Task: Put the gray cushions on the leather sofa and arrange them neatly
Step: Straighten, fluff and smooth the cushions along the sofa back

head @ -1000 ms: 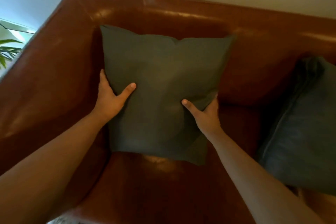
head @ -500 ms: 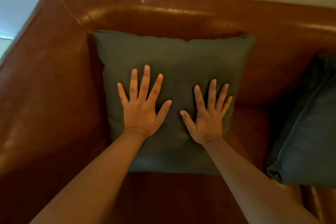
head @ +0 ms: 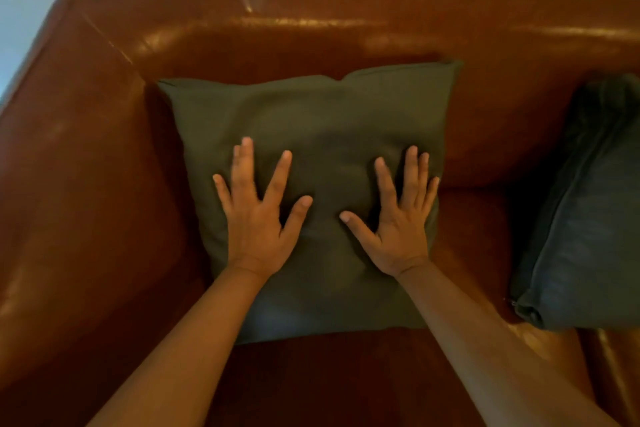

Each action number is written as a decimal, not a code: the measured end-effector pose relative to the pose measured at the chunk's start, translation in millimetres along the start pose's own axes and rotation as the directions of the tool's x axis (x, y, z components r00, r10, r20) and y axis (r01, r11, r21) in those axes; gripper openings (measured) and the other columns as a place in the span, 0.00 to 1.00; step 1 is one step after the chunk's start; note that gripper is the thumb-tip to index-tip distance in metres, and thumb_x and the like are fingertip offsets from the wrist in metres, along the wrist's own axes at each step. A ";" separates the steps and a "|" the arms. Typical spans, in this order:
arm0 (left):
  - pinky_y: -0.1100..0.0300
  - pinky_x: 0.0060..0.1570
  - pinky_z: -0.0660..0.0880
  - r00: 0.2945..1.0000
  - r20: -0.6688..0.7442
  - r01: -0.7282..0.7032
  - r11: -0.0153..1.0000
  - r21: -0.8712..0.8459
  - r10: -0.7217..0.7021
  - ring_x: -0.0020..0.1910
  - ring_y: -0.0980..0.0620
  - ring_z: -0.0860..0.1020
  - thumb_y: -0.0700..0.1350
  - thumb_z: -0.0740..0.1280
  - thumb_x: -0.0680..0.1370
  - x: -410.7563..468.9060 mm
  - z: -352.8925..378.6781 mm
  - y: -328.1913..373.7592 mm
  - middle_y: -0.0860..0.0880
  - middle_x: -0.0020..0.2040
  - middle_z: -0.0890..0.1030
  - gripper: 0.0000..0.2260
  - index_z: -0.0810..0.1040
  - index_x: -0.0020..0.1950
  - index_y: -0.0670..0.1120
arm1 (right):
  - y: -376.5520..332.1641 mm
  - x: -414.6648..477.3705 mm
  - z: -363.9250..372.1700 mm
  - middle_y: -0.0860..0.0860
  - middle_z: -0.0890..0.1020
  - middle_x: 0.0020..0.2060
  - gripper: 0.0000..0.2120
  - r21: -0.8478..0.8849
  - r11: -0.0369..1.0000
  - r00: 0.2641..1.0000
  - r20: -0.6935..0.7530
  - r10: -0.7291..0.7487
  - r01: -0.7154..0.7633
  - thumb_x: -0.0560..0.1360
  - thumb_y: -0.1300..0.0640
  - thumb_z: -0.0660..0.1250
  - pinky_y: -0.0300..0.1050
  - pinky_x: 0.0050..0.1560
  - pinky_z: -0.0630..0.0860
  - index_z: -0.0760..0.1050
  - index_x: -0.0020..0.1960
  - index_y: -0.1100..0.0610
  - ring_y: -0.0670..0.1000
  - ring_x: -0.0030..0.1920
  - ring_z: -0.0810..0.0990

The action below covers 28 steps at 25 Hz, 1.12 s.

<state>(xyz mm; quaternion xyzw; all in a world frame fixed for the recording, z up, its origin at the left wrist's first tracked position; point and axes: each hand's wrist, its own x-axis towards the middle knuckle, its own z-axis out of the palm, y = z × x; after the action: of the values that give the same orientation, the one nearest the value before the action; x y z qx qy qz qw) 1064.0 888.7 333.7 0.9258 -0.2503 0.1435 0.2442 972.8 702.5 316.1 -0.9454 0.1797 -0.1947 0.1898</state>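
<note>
— Step in hand? Smoothing, judging by the pose. Left hand (head: 254, 218) laid flat, fingers fanned wide, palm down on the square dark-gray fabric cushion (head: 311, 156). Right hand (head: 398, 222) likewise flat and splayed, just beside the cushion's right edge. Nothing pinched, nothing gripped.

— And the cushion's place?

— Under both palms, propped against the backrest of the glossy brown leather sofa (head: 346, 31), tucked toward the corner beyond the left hand's little finger. Top edge a little uneven, raised above the right hand's fingertips.

— Anything else to arrange?

— Well off to the right of the right hand, a second cushion, bluish-gray with a piped seam (head: 588, 218), leaned at a tilt on the seat. Looked unsettled.

— Next move, then?

— Probably lifting off the first, reaching right, standing the second upright against the backrest. Called for a two-handed hold by the side edges, then a pat flat to match.
</note>
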 end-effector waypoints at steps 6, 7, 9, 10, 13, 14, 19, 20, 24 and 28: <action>0.49 0.71 0.66 0.698 0.307 0.680 0.465 -0.567 -0.647 0.70 0.51 0.69 0.73 0.73 0.58 -27.7 -19.8 -43.4 0.47 0.72 0.69 0.54 0.60 0.75 0.47 | 23.8 0.6 -38.0 0.50 0.64 0.75 0.68 0.462 0.400 0.609 0.533 0.588 -0.791 0.48 0.26 0.75 0.61 0.72 0.64 0.45 0.79 0.43 0.57 0.73 0.65; 0.50 0.67 0.71 0.666 0.406 0.715 0.379 -0.588 -0.625 0.65 0.53 0.74 0.69 0.76 0.57 -23.0 -24.3 -46.7 0.50 0.67 0.74 0.49 0.64 0.72 0.48 | 24.8 3.2 -42.8 0.49 0.68 0.72 0.67 0.484 0.297 0.562 0.619 0.548 -0.823 0.48 0.30 0.78 0.61 0.70 0.67 0.48 0.78 0.43 0.56 0.70 0.69; 0.53 0.61 0.76 0.660 0.485 0.710 0.265 -0.652 -0.575 0.58 0.55 0.80 0.58 0.77 0.60 -16.9 -33.8 -45.1 0.52 0.61 0.79 0.40 0.69 0.68 0.48 | 24.0 3.9 -49.6 0.48 0.73 0.67 0.61 0.547 0.239 0.588 0.652 0.478 -0.802 0.50 0.37 0.80 0.59 0.68 0.71 0.55 0.77 0.44 0.54 0.65 0.74; 0.54 0.59 0.77 0.672 0.483 0.691 0.243 -0.680 -0.561 0.56 0.55 0.81 0.55 0.77 0.61 -16.9 -39.0 -41.1 0.52 0.60 0.81 0.38 0.70 0.69 0.48 | 20.9 1.9 -52.9 0.47 0.74 0.65 0.59 0.584 0.234 0.617 0.637 0.462 -0.777 0.51 0.39 0.81 0.58 0.66 0.72 0.57 0.76 0.45 0.53 0.63 0.75; 0.59 0.54 0.78 0.725 0.429 0.626 0.257 -0.736 -0.539 0.56 0.58 0.81 0.53 0.77 0.61 -26.8 -52.1 -26.9 0.53 0.59 0.81 0.38 0.70 0.69 0.49 | 13.9 -11.2 -63.3 0.45 0.76 0.62 0.53 0.686 0.211 0.694 0.570 0.440 -0.696 0.55 0.44 0.79 0.51 0.59 0.77 0.59 0.75 0.46 0.49 0.60 0.78; 0.62 0.53 0.78 0.745 0.403 0.600 0.268 -0.754 -0.532 0.56 0.59 0.80 0.52 0.77 0.61 -26.5 -56.7 -23.5 0.54 0.59 0.80 0.37 0.70 0.69 0.50 | 13.7 -13.4 -67.8 0.44 0.76 0.62 0.50 0.719 0.200 0.719 0.547 0.430 -0.666 0.56 0.46 0.79 0.47 0.56 0.78 0.60 0.73 0.45 0.47 0.59 0.78; 0.64 0.56 0.76 0.839 0.363 0.512 0.362 -0.779 -0.406 0.61 0.60 0.77 0.55 0.79 0.61 -3.7 -63.3 -28.1 0.57 0.64 0.77 0.39 0.67 0.69 0.55 | 26.7 -11.2 -78.6 0.43 0.76 0.64 0.37 0.801 0.197 0.798 0.469 0.379 -0.565 0.64 0.53 0.77 0.43 0.57 0.77 0.63 0.66 0.39 0.44 0.62 0.78; 0.65 0.57 0.75 0.842 0.384 0.522 0.390 -0.759 -0.379 0.62 0.62 0.76 0.56 0.79 0.61 -3.0 -59.0 -30.7 0.58 0.64 0.77 0.42 0.66 0.72 0.54 | 29.9 -13.6 -75.3 0.42 0.76 0.65 0.41 0.789 0.209 0.794 0.483 0.371 -0.578 0.63 0.51 0.78 0.46 0.59 0.76 0.62 0.70 0.40 0.45 0.63 0.77; 0.61 0.64 0.71 0.800 0.477 0.599 0.439 -0.670 -0.364 0.57 0.69 0.73 0.55 0.77 0.64 0.6 -42.0 -31.5 0.65 0.61 0.73 0.44 0.59 0.76 0.53 | 30.9 -12.6 -61.4 0.41 0.72 0.67 0.57 0.716 0.253 0.752 0.562 0.345 -0.651 0.56 0.43 0.82 0.58 0.70 0.69 0.52 0.77 0.39 0.48 0.66 0.72; 0.63 0.59 0.73 0.807 0.433 0.580 0.400 -0.709 -0.402 0.60 0.66 0.75 0.52 0.75 0.65 1.2 -39.6 -36.1 0.62 0.63 0.75 0.40 0.63 0.75 0.53 | 31.6 -14.2 -56.0 0.43 0.73 0.68 0.59 0.756 0.198 0.763 0.534 0.365 -0.623 0.51 0.41 0.84 0.55 0.68 0.71 0.57 0.75 0.40 0.48 0.67 0.73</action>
<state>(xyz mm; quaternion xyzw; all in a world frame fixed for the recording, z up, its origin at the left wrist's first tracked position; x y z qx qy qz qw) 1078.6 936.2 353.6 0.7447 -0.0242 -0.1576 0.6481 927.8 664.9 345.9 -0.5848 0.3142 -0.0732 0.7443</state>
